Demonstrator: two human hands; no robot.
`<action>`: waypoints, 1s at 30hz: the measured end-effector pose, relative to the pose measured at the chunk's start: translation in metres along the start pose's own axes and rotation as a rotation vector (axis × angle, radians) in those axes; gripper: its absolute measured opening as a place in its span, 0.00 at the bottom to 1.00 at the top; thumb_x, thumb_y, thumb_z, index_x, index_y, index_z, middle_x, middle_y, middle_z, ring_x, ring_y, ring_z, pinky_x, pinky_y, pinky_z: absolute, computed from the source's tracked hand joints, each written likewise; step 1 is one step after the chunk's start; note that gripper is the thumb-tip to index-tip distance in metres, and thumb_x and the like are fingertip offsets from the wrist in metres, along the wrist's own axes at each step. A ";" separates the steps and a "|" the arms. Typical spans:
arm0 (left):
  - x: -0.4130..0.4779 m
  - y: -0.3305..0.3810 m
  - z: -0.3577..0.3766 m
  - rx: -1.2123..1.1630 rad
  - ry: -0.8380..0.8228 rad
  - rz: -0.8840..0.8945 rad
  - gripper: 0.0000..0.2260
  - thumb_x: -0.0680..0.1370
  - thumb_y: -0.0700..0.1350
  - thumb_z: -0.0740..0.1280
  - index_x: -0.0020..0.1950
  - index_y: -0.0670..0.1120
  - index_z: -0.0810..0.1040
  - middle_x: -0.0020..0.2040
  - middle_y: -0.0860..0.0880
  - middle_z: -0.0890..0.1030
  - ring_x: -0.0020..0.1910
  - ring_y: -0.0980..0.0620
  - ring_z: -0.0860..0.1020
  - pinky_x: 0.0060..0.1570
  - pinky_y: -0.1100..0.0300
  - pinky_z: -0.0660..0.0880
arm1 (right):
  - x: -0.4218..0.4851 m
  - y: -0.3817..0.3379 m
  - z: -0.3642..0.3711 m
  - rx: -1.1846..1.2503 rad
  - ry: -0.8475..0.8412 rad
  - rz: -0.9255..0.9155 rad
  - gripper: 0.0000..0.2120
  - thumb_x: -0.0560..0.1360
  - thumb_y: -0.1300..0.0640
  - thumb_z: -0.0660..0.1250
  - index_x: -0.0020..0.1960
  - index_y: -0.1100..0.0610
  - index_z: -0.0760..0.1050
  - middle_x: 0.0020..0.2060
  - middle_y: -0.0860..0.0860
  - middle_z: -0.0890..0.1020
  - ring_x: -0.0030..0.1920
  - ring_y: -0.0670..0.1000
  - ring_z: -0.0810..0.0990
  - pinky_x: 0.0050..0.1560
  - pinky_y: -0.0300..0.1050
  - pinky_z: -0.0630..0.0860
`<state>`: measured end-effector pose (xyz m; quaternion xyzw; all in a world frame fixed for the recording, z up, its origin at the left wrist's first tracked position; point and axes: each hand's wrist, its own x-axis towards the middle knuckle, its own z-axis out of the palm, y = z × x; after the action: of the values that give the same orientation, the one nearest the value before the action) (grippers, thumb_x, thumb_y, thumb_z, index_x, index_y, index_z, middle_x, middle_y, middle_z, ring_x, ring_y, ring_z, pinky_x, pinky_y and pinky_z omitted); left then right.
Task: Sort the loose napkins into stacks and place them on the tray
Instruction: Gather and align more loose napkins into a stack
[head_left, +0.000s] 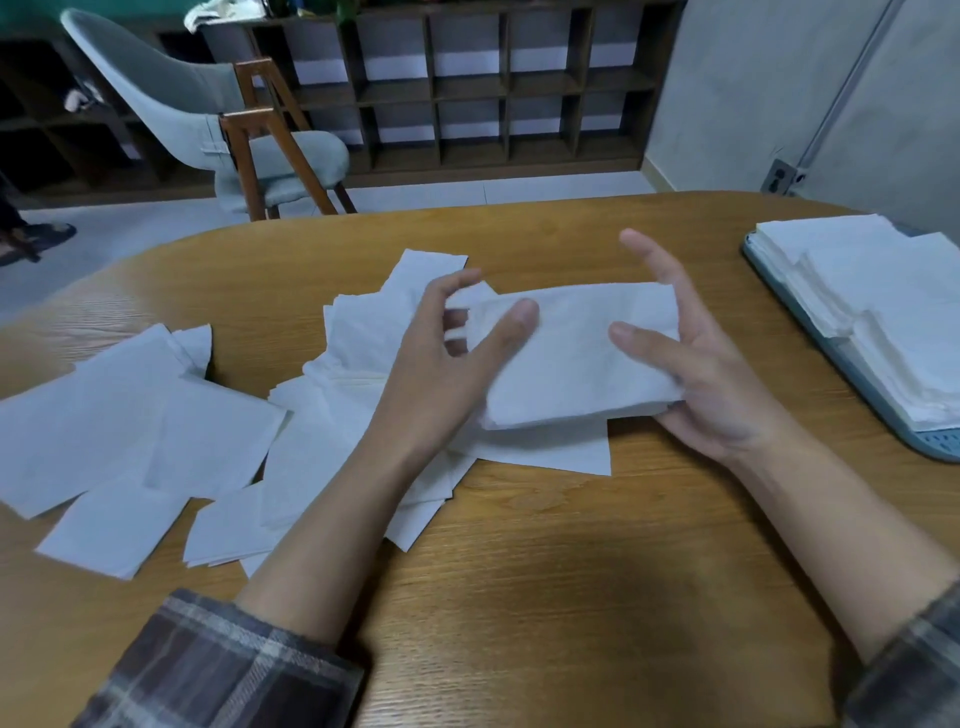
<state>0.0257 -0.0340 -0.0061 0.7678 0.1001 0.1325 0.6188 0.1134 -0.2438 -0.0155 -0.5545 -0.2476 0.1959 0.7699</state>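
2 hands hold a thin white napkin stack (566, 364) above the desk (571, 571): left hand (447, 364) pinches its left end, right hand (717, 379) grips the right end. Loose napkins (156, 426) lie scattered beneath.

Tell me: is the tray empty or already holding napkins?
Not empty. Overlapping stacks of white napkins lie on the blue-grey tray, covering most of it.
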 end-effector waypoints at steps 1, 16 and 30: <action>0.000 0.000 -0.001 -0.084 -0.076 -0.059 0.22 0.76 0.65 0.74 0.69 0.66 0.75 0.60 0.57 0.83 0.60 0.64 0.81 0.57 0.64 0.79 | 0.001 0.000 0.001 -0.019 0.021 -0.001 0.34 0.77 0.64 0.69 0.76 0.38 0.68 0.64 0.54 0.82 0.59 0.55 0.84 0.52 0.48 0.84; 0.001 -0.017 0.005 0.474 -0.077 0.374 0.28 0.73 0.52 0.81 0.70 0.57 0.73 0.69 0.57 0.68 0.70 0.57 0.69 0.68 0.65 0.68 | 0.005 0.009 -0.014 -0.505 0.181 -0.042 0.14 0.79 0.65 0.73 0.61 0.52 0.85 0.60 0.42 0.86 0.65 0.40 0.81 0.69 0.42 0.74; -0.005 -0.015 0.003 0.427 -0.415 0.331 0.03 0.79 0.42 0.73 0.47 0.49 0.82 0.43 0.56 0.85 0.48 0.57 0.83 0.52 0.58 0.78 | 0.005 0.011 -0.017 -0.659 0.181 -0.134 0.16 0.80 0.66 0.70 0.62 0.50 0.84 0.61 0.38 0.85 0.67 0.37 0.78 0.69 0.32 0.69</action>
<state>0.0225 -0.0347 -0.0218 0.8964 -0.1286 0.0480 0.4214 0.1275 -0.2508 -0.0297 -0.7710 -0.2640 0.0045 0.5795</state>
